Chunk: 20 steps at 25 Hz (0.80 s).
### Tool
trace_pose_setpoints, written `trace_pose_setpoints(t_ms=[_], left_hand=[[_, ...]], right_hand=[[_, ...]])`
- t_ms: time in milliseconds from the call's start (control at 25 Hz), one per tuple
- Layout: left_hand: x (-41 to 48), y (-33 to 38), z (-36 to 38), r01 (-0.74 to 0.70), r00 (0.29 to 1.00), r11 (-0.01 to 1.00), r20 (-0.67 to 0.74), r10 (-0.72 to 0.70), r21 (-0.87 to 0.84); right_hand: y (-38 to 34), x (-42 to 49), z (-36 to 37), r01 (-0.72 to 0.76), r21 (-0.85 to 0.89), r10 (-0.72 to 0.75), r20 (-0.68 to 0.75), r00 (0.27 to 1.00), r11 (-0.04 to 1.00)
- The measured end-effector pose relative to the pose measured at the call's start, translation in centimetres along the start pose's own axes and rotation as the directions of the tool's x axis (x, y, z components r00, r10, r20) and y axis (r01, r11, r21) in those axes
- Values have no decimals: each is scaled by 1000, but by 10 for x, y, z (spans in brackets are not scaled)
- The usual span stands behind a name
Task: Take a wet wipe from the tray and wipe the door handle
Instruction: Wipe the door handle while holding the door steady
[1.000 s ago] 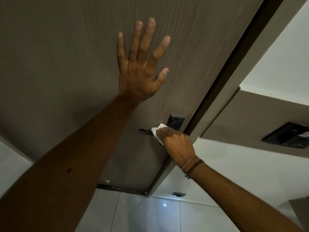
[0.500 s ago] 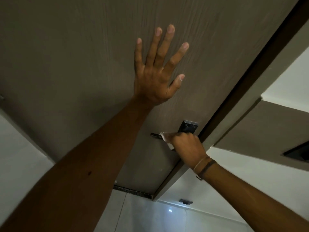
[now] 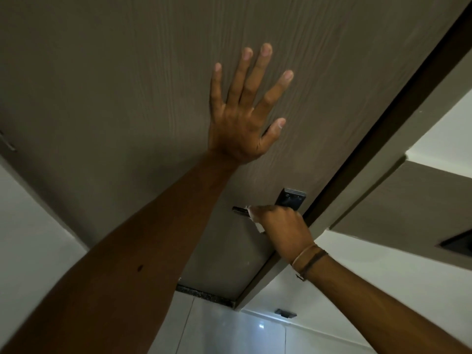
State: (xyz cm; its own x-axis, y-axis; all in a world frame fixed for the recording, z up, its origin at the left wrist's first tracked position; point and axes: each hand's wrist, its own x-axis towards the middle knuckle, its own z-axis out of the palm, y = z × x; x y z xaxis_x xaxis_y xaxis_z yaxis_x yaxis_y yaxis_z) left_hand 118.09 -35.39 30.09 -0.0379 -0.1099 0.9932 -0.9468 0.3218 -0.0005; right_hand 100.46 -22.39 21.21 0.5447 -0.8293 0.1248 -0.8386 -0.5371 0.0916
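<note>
A dark lever door handle [image 3: 238, 210] juts left from its black backplate [image 3: 291, 198] on the brown wood-grain door [image 3: 127, 98]. My right hand [image 3: 281, 227] is closed around the handle with a white wet wipe [image 3: 256, 223] between palm and lever; only a small edge of the wipe and the handle's tip show. My left hand [image 3: 245, 116] lies flat on the door above, fingers spread, holding nothing. The tray is out of view.
The dark door frame [image 3: 383, 118] runs diagonally on the right, with a white wall and a brown panel holding a black switch plate [image 3: 459, 242] beyond it. Glossy white floor tiles [image 3: 229, 333] and a stone threshold [image 3: 204, 295] lie below.
My right hand has slid along the handle toward its tip, covering more of the wipe. The view has shifted, so both hands sit further right and lower in frame.
</note>
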Motion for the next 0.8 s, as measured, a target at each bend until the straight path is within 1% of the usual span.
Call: trace_pose_setpoints(t_ms=[80,120,160,200,280,360,400,480,520,560,640,680,720,800], left_hand=[[1,1,0,-3,1000,1000,2,3,-10],[0,0,-1,2,1000,1000,4,-2,-18],[0,-1,-1,7,1000,1000,5,-7,-20],[0,-1,-2,9,1000,1000,7,-9,-21],[0,0,-3,5,1000,1000,15,-5,-23],[0,0,-4,5,1000,1000,23,-5,-12],[-1,1,-4,5,1000,1000,26,-5,0],[1,2,-6,-1,1000,1000,23,1,1],[1,2,-6,-4,1000,1000,22,4,-12],[0,1,-6,-4,1000,1000,24,4,-16],[-1,1,-6,-3,1000,1000,22,3,-8],[0,1,-6,-5,1000,1000,19,5,-16],[-1,0,-4,-7,1000,1000,19,8,-25],[-2,-2,-3,-9,1000,1000,20,10,-9]], right_hand=[[-22,16,-1,-34,135,43,-67,997,990],[-31,22,0,-17,167,37,-119,992,986],[-35,25,4,25,155,1,-161,987,988],[-32,24,7,50,132,-27,-167,986,990],[-11,13,12,20,136,-4,-115,993,991],[11,-3,19,24,86,-10,-167,986,996],[15,-6,24,41,31,-33,-214,976,999],[1,6,24,20,98,6,-252,968,995],[-11,14,23,10,173,37,-261,965,985],[-22,20,26,25,200,32,-277,960,979],[-25,19,29,86,169,-31,-305,952,982],[-16,12,29,94,176,-35,-314,949,980],[-3,-1,30,105,137,-52,-347,936,985],[19,-29,35,131,-73,-150,-444,883,989]])
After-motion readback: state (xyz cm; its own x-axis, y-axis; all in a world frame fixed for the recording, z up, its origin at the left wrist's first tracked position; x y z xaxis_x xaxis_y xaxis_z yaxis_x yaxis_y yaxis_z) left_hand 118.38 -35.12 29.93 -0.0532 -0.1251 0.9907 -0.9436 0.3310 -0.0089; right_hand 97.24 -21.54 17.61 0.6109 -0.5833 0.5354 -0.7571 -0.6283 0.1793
